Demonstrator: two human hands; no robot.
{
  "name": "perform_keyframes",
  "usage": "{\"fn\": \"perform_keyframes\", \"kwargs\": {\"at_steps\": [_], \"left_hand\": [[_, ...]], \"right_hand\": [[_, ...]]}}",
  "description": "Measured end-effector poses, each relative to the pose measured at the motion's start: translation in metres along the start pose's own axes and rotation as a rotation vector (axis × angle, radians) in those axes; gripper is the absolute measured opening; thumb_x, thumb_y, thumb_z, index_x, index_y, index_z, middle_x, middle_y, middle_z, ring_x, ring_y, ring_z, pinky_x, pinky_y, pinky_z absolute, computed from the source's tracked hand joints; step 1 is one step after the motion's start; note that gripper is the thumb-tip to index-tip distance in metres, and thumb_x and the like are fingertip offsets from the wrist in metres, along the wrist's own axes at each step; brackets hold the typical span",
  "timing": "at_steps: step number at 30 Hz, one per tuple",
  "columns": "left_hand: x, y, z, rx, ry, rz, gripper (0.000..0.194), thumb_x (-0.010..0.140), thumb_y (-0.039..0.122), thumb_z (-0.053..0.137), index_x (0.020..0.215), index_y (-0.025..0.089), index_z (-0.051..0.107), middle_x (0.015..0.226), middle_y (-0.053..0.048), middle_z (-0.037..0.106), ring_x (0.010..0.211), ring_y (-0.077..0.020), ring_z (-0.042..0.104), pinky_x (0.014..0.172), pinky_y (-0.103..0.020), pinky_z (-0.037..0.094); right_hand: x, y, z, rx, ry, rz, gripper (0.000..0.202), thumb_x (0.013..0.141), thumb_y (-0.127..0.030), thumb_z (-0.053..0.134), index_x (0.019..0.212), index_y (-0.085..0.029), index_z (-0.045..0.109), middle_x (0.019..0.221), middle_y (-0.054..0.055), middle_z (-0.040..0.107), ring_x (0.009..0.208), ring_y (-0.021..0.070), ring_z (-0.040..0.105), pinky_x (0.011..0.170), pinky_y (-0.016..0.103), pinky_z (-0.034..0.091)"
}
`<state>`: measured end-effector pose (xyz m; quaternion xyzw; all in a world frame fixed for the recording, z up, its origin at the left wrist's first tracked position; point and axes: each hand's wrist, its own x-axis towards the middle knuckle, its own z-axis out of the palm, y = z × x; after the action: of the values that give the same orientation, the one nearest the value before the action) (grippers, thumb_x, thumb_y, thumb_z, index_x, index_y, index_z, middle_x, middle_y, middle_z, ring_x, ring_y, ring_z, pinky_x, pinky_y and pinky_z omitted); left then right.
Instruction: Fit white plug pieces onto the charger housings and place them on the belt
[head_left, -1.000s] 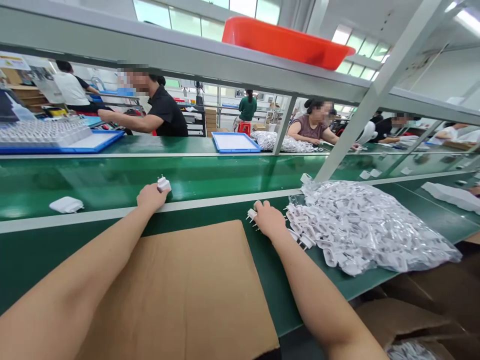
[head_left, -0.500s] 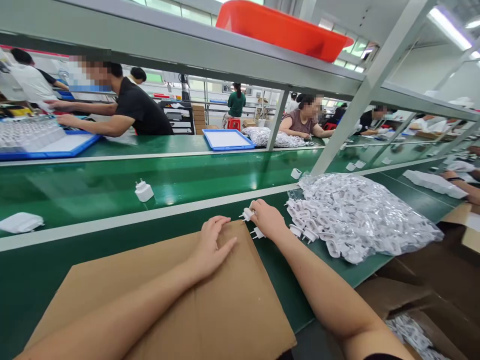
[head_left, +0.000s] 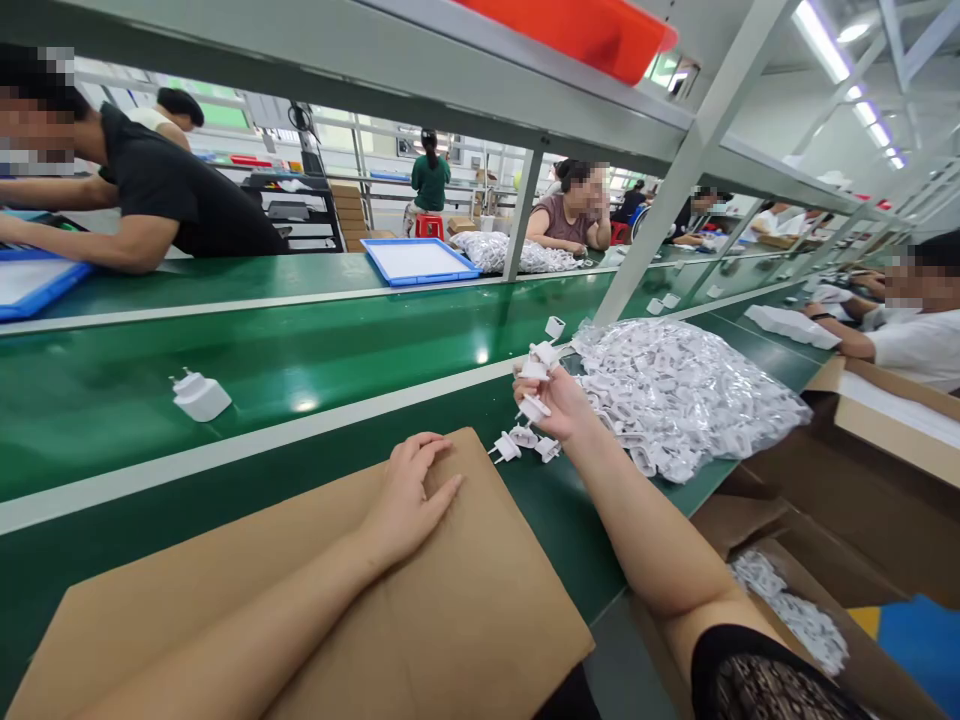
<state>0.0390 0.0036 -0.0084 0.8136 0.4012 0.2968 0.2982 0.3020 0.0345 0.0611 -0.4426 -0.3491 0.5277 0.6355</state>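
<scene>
My left hand [head_left: 411, 497] lies with its fingers spread on a brown cardboard sheet [head_left: 480, 590] at the front of the green bench. Palm up, my right hand [head_left: 561, 400] is wrapped round several white plug pieces [head_left: 534, 408], their pins sticking out. Just below it, a few more white plug pieces [head_left: 507, 446] rest on the bench by the cardboard's corner. A clear plastic bag [head_left: 697, 390] full of white plug pieces lies right of my right hand. One white charger [head_left: 201, 396] stands on the green belt at the left.
A grey shelf frame [head_left: 660, 220] with a slanted post spans the bench and bears a red tray [head_left: 577, 35]. Beyond the belt lies a blue-rimmed tray [head_left: 420, 280]. Open cardboard boxes [head_left: 900, 420] stand at the lower right. People sit across and at the right.
My right hand has turned palm up and lifted with several plug pieces in it. My left hand stays on the cardboard. The view has shifted right, and the charger on the belt appears further left.
</scene>
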Motion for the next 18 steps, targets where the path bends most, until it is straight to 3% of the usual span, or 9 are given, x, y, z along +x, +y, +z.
{"fn": "perform_keyframes", "kwargs": {"at_steps": [3,7,11,14,18], "left_hand": [[0.001,-0.001,0.0,0.001,0.003,-0.005,0.036,0.096,0.044,0.059,0.128,0.027,0.06,0.139,-0.011,0.056,0.132,-0.0324,0.052,0.114,-0.056,0.045],[0.002,-0.003,0.001,-0.005,0.015,0.011,0.036,0.096,0.043,0.059,0.129,0.027,0.059,0.139,-0.011,0.056,0.131,-0.0313,0.052,0.115,-0.055,0.045],[0.002,-0.002,0.001,-0.022,0.018,0.026,0.04,0.095,0.045,0.061,0.13,0.026,0.059,0.139,-0.012,0.056,0.131,-0.0305,0.052,0.115,-0.053,0.044],[0.001,0.002,0.001,-0.076,0.023,0.005,0.047,0.092,0.05,0.065,0.132,0.026,0.058,0.139,-0.011,0.056,0.131,-0.0301,0.052,0.115,-0.052,0.044],[0.0,0.009,0.0,-0.234,0.06,-0.104,0.065,0.087,0.056,0.07,0.141,0.025,0.051,0.137,-0.011,0.059,0.127,-0.0289,0.057,0.114,-0.05,0.046]], "right_hand": [[0.003,0.002,0.0,0.06,0.039,0.08,0.022,0.097,-0.026,0.045,0.076,-0.023,0.049,0.076,0.0,0.06,0.063,0.0138,0.051,0.068,0.029,0.056],[0.0,0.016,0.009,0.207,0.099,0.252,0.026,0.099,-0.019,0.037,0.077,-0.023,0.05,0.076,0.0,0.06,0.067,0.0143,0.058,0.083,0.036,0.061],[-0.009,0.025,0.022,0.283,0.044,0.322,0.024,0.1,-0.017,0.041,0.084,-0.021,0.058,0.078,0.001,0.066,0.068,0.013,0.062,0.084,0.032,0.061],[-0.016,0.032,0.027,0.133,-0.016,0.28,0.007,0.094,-0.025,0.057,0.089,-0.022,0.061,0.083,0.0,0.069,0.071,0.0137,0.065,0.076,0.03,0.061],[-0.024,0.046,0.031,-0.3,-0.122,0.067,0.023,0.077,-0.038,0.078,0.085,-0.023,0.063,0.077,-0.002,0.064,0.068,0.0141,0.058,0.065,0.027,0.051]]}}
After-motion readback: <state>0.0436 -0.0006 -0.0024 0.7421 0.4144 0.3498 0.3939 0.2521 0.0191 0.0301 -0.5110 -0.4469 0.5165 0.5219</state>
